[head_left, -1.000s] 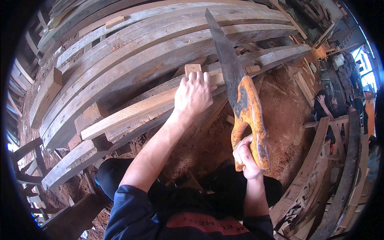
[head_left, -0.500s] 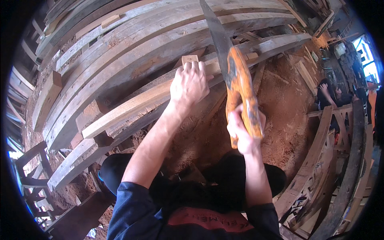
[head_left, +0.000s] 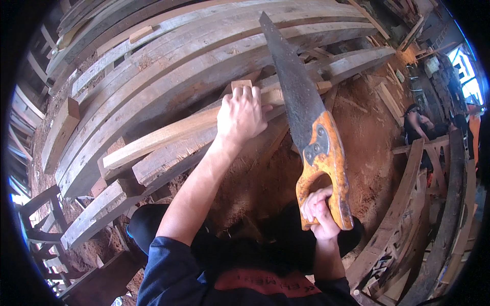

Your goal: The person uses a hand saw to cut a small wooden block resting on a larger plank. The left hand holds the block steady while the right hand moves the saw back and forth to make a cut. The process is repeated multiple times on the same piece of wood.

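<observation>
My left hand (head_left: 241,113) is closed over a pale squared timber (head_left: 168,135), knuckles up, and its fingertips are hidden. The end of a small wooden block (head_left: 241,83) juts out just beyond the knuckles. In my right hand (head_left: 321,214) is a handsaw, its worn orange handle (head_left: 337,158) wrapped by the fingers. The broad grey blade (head_left: 296,81) slants up and to the left, crossing the timber's right part just right of my left hand. Whether its teeth touch the wood, I cannot tell.
Long curved beams (head_left: 204,61) lie side by side beyond the timber. A shorter weathered beam (head_left: 102,209) lies at the near left. Reddish dirt (head_left: 362,137) covers the ground. More curved beams (head_left: 393,214) stand at right, where another person (head_left: 421,122) is partly visible.
My right hand has drawn the saw down toward me, and the blade's flat side now faces up more. My left hand has stayed on the timber, nearly in place.
</observation>
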The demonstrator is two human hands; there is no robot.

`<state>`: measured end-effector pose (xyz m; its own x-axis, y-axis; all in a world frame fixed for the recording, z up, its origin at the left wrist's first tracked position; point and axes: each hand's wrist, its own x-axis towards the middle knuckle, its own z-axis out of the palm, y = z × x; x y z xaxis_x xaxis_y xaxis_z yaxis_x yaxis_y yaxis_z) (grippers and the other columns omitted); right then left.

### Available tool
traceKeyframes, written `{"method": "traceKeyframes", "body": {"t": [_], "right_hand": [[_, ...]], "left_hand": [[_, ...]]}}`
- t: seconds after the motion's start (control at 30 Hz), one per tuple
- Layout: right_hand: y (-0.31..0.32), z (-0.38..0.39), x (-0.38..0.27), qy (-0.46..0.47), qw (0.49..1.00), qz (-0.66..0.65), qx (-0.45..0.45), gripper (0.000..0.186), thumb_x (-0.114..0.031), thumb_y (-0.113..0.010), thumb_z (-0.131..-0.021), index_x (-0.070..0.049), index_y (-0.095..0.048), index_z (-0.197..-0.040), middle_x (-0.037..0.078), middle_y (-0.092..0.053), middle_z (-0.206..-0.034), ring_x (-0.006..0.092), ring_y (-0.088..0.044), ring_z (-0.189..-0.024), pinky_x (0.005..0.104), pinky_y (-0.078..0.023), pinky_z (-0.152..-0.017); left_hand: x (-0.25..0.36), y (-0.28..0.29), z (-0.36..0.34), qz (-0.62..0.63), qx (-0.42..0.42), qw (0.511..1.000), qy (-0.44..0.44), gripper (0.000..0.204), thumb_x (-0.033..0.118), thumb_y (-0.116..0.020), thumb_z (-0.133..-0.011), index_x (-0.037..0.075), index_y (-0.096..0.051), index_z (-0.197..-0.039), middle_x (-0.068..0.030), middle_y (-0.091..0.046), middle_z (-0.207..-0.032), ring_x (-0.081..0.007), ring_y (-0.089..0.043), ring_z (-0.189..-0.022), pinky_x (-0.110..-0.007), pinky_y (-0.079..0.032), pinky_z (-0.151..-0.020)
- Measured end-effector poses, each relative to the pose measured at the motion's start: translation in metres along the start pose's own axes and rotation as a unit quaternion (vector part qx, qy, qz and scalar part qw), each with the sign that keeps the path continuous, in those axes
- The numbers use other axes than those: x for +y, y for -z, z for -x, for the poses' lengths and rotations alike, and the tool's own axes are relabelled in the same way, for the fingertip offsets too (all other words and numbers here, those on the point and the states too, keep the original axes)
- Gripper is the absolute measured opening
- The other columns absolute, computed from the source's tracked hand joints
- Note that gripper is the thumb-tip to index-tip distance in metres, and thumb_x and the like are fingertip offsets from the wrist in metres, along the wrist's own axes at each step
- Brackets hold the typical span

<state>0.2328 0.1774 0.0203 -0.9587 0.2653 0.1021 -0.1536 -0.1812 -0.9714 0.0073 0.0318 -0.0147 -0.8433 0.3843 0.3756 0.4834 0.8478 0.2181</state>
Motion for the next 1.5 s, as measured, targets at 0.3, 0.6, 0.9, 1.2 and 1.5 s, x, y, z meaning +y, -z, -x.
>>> {"method": "traceKeyframes", "body": {"t": [0.3,0.6,0.9,1.2,1.5], "right_hand": [[0.021,-0.040,-0.038,0.033,0.995,-0.021,-0.090,0.013,-0.018,-0.050,-0.099,-0.007,-0.043,-0.096,0.002,-0.044,-0.070,0.0108,-0.042,-0.055,0.0243,-0.038,-0.052],[0.036,-0.032,-0.020,0.029,0.991,-0.119,-0.046,0.008,-0.014,-0.048,-0.099,-0.007,-0.044,-0.099,0.001,-0.044,-0.068,0.0094,-0.042,-0.052,0.0245,-0.039,-0.051],[0.048,-0.020,-0.024,0.039,0.984,-0.172,-0.035,0.009,-0.009,-0.051,-0.097,-0.004,-0.044,-0.098,0.002,-0.048,-0.065,0.0096,-0.045,-0.052,0.0250,-0.041,-0.051],[0.063,-0.015,-0.032,0.098,0.988,-0.077,-0.085,0.014,-0.018,-0.049,-0.099,-0.007,-0.042,-0.097,0.002,-0.043,-0.070,0.0111,-0.043,-0.053,0.0249,-0.039,-0.050],[0.060,-0.012,-0.034,0.079,0.986,-0.137,-0.060,0.013,-0.015,-0.052,-0.097,-0.006,-0.043,-0.093,0.002,-0.046,-0.065,0.0106,-0.045,-0.053,0.0254,-0.041,-0.051]], "left_hand": [[-0.002,0.006,-0.004,0.007,-0.044,0.999,0.009,0.051,0.044,-0.057,-0.091,-0.005,-0.059,-0.107,-0.0182,-0.065,-0.095,-0.0343,-0.066,-0.093,-0.043,-0.053,-0.080],[-0.022,0.016,-0.013,0.018,-0.042,0.999,0.020,0.060,0.051,-0.056,-0.091,-0.003,-0.057,-0.120,-0.0226,-0.060,-0.103,-0.0397,-0.060,-0.103,-0.046,-0.051,-0.087],[-0.038,-0.001,-0.003,0.040,-0.003,0.999,0.003,0.054,0.044,-0.065,-0.087,-0.005,-0.059,-0.109,-0.0213,-0.058,-0.106,-0.0368,-0.058,-0.103,-0.044,-0.048,-0.090],[-0.023,0.006,0.003,0.050,0.006,0.998,-0.029,0.043,0.035,-0.069,-0.084,-0.005,-0.063,-0.098,-0.0224,-0.059,-0.106,-0.0374,-0.058,-0.103,-0.045,-0.048,-0.090],[-0.031,0.037,-0.019,0.187,-0.042,0.981,0.043,0.049,0.039,-0.074,-0.080,-0.002,-0.066,-0.104,-0.0235,-0.069,-0.096,-0.0360,-0.067,-0.095,-0.041,-0.052,-0.082]]}}
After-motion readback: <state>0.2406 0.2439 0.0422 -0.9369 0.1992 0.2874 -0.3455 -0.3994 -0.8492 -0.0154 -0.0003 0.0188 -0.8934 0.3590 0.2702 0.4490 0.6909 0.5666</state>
